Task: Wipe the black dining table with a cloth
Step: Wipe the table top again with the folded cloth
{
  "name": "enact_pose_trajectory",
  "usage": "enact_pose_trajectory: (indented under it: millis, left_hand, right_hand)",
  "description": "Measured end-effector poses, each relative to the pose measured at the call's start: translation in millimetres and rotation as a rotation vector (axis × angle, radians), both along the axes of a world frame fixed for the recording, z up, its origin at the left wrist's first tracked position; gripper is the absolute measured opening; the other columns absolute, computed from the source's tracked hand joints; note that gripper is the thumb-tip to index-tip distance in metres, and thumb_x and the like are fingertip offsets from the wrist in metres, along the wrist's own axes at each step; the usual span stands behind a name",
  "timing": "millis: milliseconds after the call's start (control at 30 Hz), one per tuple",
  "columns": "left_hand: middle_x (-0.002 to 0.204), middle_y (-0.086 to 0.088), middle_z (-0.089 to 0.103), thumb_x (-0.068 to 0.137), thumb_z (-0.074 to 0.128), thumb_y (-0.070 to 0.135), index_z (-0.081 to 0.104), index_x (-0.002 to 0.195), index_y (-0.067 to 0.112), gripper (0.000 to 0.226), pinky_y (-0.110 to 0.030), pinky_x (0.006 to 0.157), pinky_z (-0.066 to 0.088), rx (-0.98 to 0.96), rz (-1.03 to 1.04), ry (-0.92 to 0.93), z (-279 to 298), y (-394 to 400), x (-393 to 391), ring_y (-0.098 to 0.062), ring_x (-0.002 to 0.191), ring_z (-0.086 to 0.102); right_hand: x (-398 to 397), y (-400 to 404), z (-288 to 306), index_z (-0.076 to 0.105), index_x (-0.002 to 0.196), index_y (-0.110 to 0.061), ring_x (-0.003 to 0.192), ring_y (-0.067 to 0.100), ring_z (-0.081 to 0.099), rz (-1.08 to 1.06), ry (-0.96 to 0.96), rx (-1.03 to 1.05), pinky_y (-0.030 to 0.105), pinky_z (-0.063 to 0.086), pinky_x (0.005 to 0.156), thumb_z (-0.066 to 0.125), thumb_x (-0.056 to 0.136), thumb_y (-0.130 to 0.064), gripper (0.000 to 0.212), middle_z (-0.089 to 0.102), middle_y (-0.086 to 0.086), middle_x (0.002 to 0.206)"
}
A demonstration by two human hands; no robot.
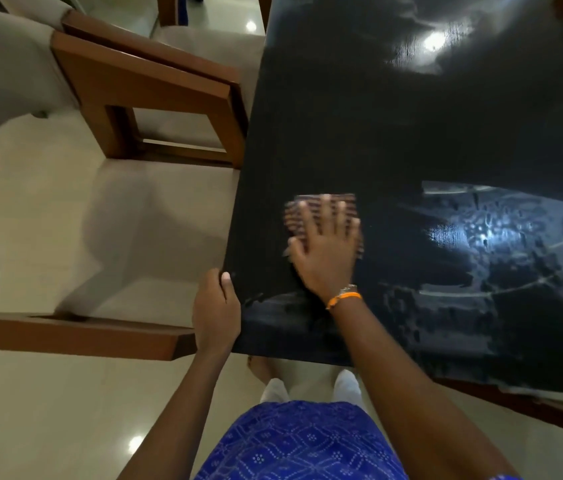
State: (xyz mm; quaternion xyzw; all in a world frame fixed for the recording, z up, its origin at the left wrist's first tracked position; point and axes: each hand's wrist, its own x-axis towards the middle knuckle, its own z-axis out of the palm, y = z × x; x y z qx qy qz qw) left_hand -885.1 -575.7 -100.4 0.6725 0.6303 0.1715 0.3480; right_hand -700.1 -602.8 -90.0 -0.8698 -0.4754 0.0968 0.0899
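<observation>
The black dining table (394, 133) fills the right half of the view, its glossy top streaked with damp smears on the near right. A striped dark cloth (299, 211) lies flat on the table near its left edge. My right hand (325, 251) presses down on the cloth with fingers spread; an orange band circles the wrist. My left hand (216, 310) grips the table's near left corner, thumb on top.
A wooden chair with grey cushions (155, 84) stands left of the table, and another chair's wooden arm (76, 334) reaches in at lower left. The floor (48, 410) is pale shiny tile. My feet (307, 389) stand under the table's near edge.
</observation>
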Motion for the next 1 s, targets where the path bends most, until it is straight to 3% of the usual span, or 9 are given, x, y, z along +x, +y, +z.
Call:
enact_pose_trajectory:
  millis: [100,233,333,467,667,800,867,1000]
  left_hand:
    - [0.117,-0.007,0.051,0.093,0.047,0.022,0.046,0.122,0.011,0.031,-0.025,0.089,0.033,0.167,0.014,0.021,6,-3,3,-0.019,0.109,0.046]
    - [0.091,-0.003,0.055,0.092,0.042,0.025,0.056,0.095,0.015,0.017,-0.026,0.077,0.030,0.359,-0.172,0.057,19,-23,31,-0.020,0.086,0.049]
    - [0.069,0.001,0.050,0.091,0.041,0.028,0.051,0.071,0.020,0.024,-0.029,0.064,0.023,0.448,-0.439,0.120,28,-53,79,-0.018,0.069,0.043]
    - [0.051,0.003,0.048,0.089,0.048,0.029,0.048,0.053,0.018,0.037,-0.029,0.059,0.027,0.496,-0.655,0.090,30,-92,140,-0.017,0.057,0.041]
    - [0.043,0.004,0.051,0.088,0.050,0.029,0.053,0.047,0.016,0.043,-0.026,0.052,0.031,0.459,-0.822,0.157,15,-116,163,-0.014,0.046,0.038]
    - [0.043,0.004,0.049,0.089,0.048,0.029,0.050,0.048,0.017,0.043,-0.025,0.052,0.028,0.451,-0.821,0.196,14,-115,166,-0.012,0.047,0.034]
    - [0.041,0.004,0.046,0.089,0.049,0.028,0.047,0.047,0.017,0.044,-0.025,0.051,0.027,0.459,-0.817,0.196,14,-114,165,-0.013,0.047,0.031]
    - [0.043,0.003,0.049,0.089,0.049,0.028,0.049,0.048,0.017,0.042,-0.026,0.051,0.026,0.476,-0.834,0.217,14,-113,166,-0.015,0.047,0.036]
  right_hand:
    - [-23,14,-4,0.025,0.148,-0.032,0.147,0.033,0.006,0.266,0.013,0.016,0.050,-0.007,0.115,0.043,0.089,-0.045,0.064,0.012,0.008,0.160]
    - [14,-9,-7,0.027,0.146,-0.037,0.147,0.026,0.014,0.390,-0.028,0.023,0.046,0.006,0.117,0.042,0.085,-0.050,0.065,0.020,0.001,0.159]
    - [64,-46,-3,0.030,0.145,-0.038,0.147,0.024,0.017,0.284,-0.046,0.005,0.045,0.012,0.116,0.042,0.082,-0.050,0.066,0.022,-0.001,0.158]
    - [149,-113,3,0.027,0.146,-0.037,0.146,0.026,0.019,0.055,-0.088,-0.051,0.047,0.016,0.114,0.038,0.081,-0.052,0.067,0.021,-0.001,0.159]
    - [244,-198,10,0.030,0.147,-0.030,0.146,0.029,0.016,-0.337,-0.068,-0.056,0.049,0.014,0.116,0.026,0.074,-0.056,0.077,0.021,0.003,0.159]
    - [238,-183,8,0.025,0.149,-0.028,0.147,0.032,0.009,-0.503,-0.026,-0.059,0.054,0.007,0.117,0.032,0.075,-0.047,0.076,0.014,0.005,0.160]
    - [218,-160,6,0.021,0.150,-0.030,0.147,0.033,0.005,-0.507,-0.016,-0.063,0.056,0.003,0.116,0.032,0.075,-0.046,0.077,0.009,0.006,0.161]
    - [159,-99,0,0.017,0.150,-0.034,0.147,0.034,0.000,-0.200,0.003,-0.044,0.057,-0.002,0.115,0.042,0.085,-0.047,0.071,0.004,0.006,0.161]
